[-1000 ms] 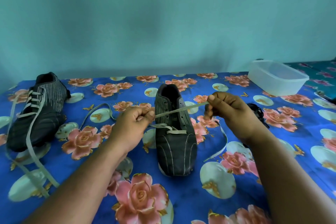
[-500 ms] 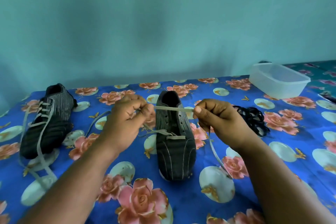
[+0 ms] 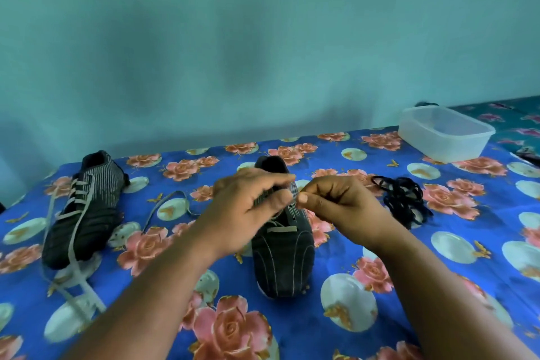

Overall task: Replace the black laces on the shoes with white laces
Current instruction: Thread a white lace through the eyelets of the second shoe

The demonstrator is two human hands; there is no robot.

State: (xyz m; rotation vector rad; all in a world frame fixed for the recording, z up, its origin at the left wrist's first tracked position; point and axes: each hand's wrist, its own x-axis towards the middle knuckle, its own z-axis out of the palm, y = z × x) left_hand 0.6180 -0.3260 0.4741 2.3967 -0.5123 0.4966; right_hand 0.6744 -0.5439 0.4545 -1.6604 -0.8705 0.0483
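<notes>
A black striped shoe (image 3: pixel 283 260) stands in the middle of the flowered cloth, toe towards me, with a white lace (image 3: pixel 281 229) across its lowest eyelets. My left hand (image 3: pixel 248 207) and my right hand (image 3: pixel 339 204) meet just above its eyelet rows. The right thumb and forefinger pinch the lace's end. The left thumb and fingers close round the lace at the shoe's upper; the hands hide most of it. A second black shoe (image 3: pixel 87 213) on the left carries white laces, their ends trailing forward. A heap of black laces (image 3: pixel 404 200) lies to the right.
A clear plastic box (image 3: pixel 445 133) sits at the back right corner. The blue flowered cloth (image 3: pixel 423 286) covers the whole surface up to a teal wall. A loose white lace end (image 3: pixel 169 204) curls between the two shoes.
Both hands have come together over the middle shoe; the stretch of white lace held taut between them is no longer visible. The camera has tilted up slightly.
</notes>
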